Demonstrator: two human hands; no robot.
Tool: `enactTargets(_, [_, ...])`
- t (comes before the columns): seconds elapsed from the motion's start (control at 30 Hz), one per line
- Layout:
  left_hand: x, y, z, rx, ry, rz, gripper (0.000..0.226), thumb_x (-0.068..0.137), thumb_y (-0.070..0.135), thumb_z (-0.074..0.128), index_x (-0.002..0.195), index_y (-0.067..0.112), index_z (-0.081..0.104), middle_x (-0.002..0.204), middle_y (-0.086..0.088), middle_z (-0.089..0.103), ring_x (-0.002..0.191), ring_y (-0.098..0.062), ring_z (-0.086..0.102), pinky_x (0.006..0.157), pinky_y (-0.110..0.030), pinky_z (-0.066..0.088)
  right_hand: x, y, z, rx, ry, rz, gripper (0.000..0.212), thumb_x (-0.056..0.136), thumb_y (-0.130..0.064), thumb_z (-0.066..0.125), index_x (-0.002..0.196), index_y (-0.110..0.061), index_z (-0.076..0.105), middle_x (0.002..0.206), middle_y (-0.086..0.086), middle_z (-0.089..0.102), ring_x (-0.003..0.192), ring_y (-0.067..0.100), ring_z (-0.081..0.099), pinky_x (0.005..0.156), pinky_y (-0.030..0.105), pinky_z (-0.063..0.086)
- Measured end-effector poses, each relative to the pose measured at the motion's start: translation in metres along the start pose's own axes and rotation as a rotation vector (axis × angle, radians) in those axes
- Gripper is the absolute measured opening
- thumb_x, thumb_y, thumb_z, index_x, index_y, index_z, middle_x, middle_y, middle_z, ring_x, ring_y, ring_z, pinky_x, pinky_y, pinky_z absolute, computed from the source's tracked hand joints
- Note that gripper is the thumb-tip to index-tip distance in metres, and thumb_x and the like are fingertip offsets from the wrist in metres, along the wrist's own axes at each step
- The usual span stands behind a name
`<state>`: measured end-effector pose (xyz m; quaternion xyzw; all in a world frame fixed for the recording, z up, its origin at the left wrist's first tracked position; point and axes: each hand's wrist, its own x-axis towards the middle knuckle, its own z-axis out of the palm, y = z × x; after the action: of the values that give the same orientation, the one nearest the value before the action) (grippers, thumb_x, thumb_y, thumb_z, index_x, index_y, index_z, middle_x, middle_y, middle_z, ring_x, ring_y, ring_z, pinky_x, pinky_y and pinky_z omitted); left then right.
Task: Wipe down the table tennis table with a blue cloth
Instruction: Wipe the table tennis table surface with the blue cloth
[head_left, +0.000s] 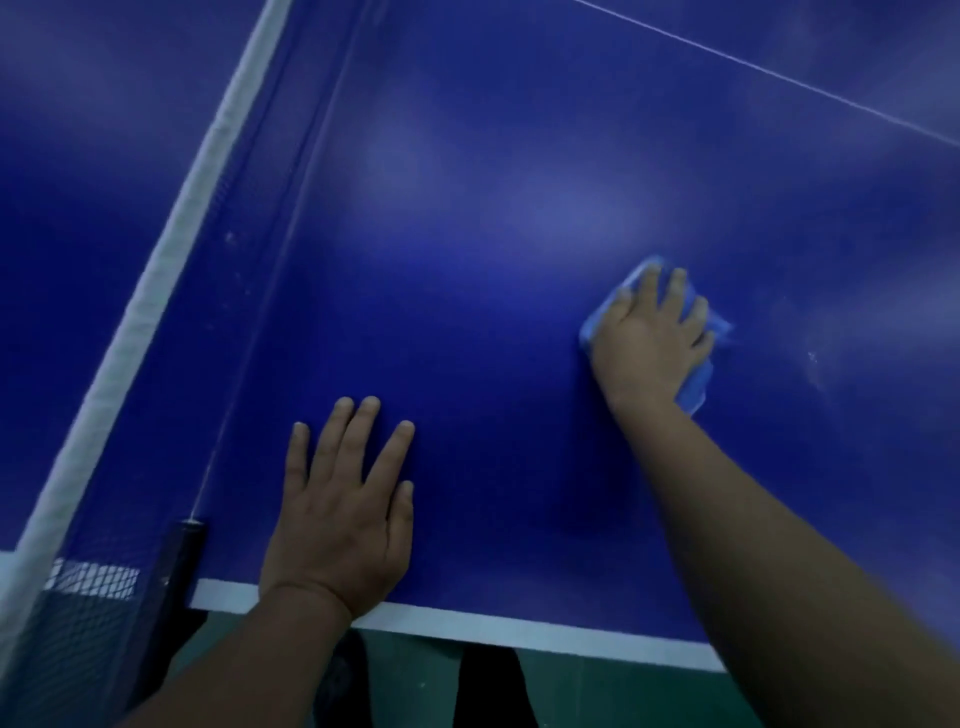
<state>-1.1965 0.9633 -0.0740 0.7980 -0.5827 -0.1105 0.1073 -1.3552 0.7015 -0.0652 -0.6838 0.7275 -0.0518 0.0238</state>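
The person leans over a dark blue table tennis desk (467, 260), and the net (171, 244) serves as the landmark: it runs diagonally from the near edge up and away, with a white band along its top. Its black post (176, 561) clamps to the desk's near edge, where a white line borders the surface.

Just to the right of the post, the left hand (343, 519) lies flat on the desk, palm down, fingers spread and holding nothing.

Farther right of the net, well apart from it, the right hand (649, 343) presses down on a light blue cloth (698, 384). Its fingers lie flat across the cloth rather than closed around it, and the cloth shows around the hand's edges, lying flat on the desk. A thin white line (779, 75) crosses the far surface beyond the cloth.
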Motion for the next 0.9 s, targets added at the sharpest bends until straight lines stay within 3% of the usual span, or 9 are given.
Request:
enactTargets(0.2, [-0.004,0.001,-0.002,0.013,0.019,-0.050,0.058,0.096,0.036,0.034,0.143,0.005,0.048,0.156,-0.017,0.036,0.146,-0.031,0.027,0.115,-0.058,0.018,-0.071,-0.083,0.014,0.010,-0.174,-1.292,0.052,0.103,-0.044,0.030,0.151,-0.027,0.042,0.160,-0.002,0.034,0.146,0.034,0.030,0.115,0.058,0.026])
enactTargets(0.3, [-0.004,0.000,-0.001,0.038,-0.003,-0.069,0.056,0.097,0.038,0.034,0.144,0.010,0.048,0.156,-0.014,0.036,0.146,-0.031,0.028,0.114,-0.060,0.020,-0.004,-0.124,0.014,-0.170,-0.171,-1.647,0.054,0.103,-0.043,0.023,0.152,-0.026,0.039,0.160,-0.001,0.035,0.144,0.034,0.034,0.112,0.052,0.028])
enactTargets(0.33, [-0.004,0.000,0.000,0.054,-0.010,-0.085,0.056,0.097,0.038,0.033,0.144,0.012,0.047,0.157,-0.013,0.036,0.147,-0.031,0.027,0.114,-0.061,0.020,0.026,-0.143,0.016,-0.237,-0.140,-1.609,0.055,0.104,-0.041,0.019,0.154,-0.024,0.034,0.162,0.001,0.031,0.145,0.034,0.031,0.113,0.051,0.029])
enactTargets(0.4, [-0.004,0.001,0.000,0.073,-0.030,-0.116,0.055,0.097,0.038,0.033,0.144,0.014,0.048,0.157,-0.012,0.035,0.147,-0.031,0.028,0.114,-0.062,0.018,0.068,-0.170,0.016,-0.212,-0.138,-1.290,0.054,0.107,-0.040,0.017,0.158,-0.025,0.024,0.166,0.000,0.020,0.149,0.032,0.020,0.116,0.049,0.022])
enactTargets(0.47, [-0.003,0.001,0.000,0.078,-0.034,-0.134,0.054,0.097,0.038,0.033,0.143,0.016,0.051,0.156,-0.011,0.037,0.146,-0.030,0.029,0.115,-0.063,0.017,0.064,-0.170,0.017,-0.115,-0.163,-1.150,0.052,0.107,-0.041,0.025,0.156,-0.026,0.028,0.165,-0.001,0.021,0.150,0.034,0.019,0.118,0.051,0.018])
enactTargets(0.63, [-0.001,0.001,-0.002,0.078,-0.047,-0.146,0.053,0.096,0.038,0.035,0.140,0.016,0.054,0.154,-0.012,0.041,0.144,-0.032,0.032,0.114,-0.064,0.019,-0.012,-0.126,0.025,-0.034,-0.167,-1.845,0.052,0.105,-0.045,0.028,0.153,-0.028,0.037,0.161,-0.003,0.032,0.149,0.034,0.025,0.117,0.056,0.019])
enactTargets(0.77, [-0.001,0.003,-0.004,0.077,-0.067,-0.156,0.053,0.096,0.038,0.035,0.141,0.017,0.053,0.154,-0.010,0.041,0.145,-0.031,0.032,0.114,-0.063,0.020,0.017,-0.185,0.023,-0.113,-0.160,-1.923,0.052,0.104,-0.041,0.031,0.151,-0.022,0.041,0.158,0.002,0.039,0.144,0.036,0.033,0.113,0.053,0.028])
enactTargets(0.83, [-0.001,0.003,-0.004,0.073,-0.068,-0.157,0.053,0.097,0.038,0.034,0.142,0.018,0.052,0.155,-0.009,0.040,0.146,-0.029,0.031,0.114,-0.062,0.019,0.062,-0.219,0.020,-0.201,-0.006,-1.738,0.053,0.098,-0.032,0.037,0.146,-0.010,0.047,0.150,0.013,0.048,0.136,0.039,0.042,0.104,0.052,0.039])
enactTargets(0.9, [-0.002,0.003,-0.004,0.058,-0.065,-0.163,0.053,0.097,0.039,0.034,0.142,0.018,0.053,0.155,-0.009,0.040,0.146,-0.029,0.030,0.114,-0.061,0.019,0.120,-0.233,0.016,-0.175,-0.045,-1.311,0.055,0.100,-0.030,0.033,0.150,-0.010,0.039,0.158,0.011,0.035,0.145,0.038,0.029,0.111,0.055,0.028])
